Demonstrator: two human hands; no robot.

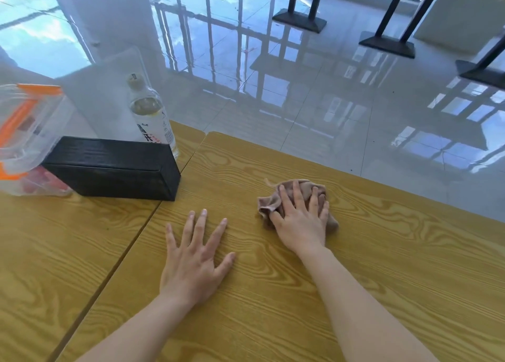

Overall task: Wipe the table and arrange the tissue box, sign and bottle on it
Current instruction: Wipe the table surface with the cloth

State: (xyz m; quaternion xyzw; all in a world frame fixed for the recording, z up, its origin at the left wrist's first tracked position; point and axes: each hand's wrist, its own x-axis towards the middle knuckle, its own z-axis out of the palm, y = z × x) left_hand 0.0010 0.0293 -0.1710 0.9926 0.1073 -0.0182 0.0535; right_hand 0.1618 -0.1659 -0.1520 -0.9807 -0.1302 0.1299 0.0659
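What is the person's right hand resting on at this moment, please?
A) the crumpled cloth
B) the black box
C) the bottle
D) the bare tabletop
A: the right hand presses with spread fingers on the brownish cloth, while the left hand lies flat on the bare table.

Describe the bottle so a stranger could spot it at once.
On the wooden table, look to the far left, where a black box lies. The bottle stands just behind the box's right end. Unlike the squat, orange-trimmed container left of the box, it is slim and clear, with a pale cap and a printed label.
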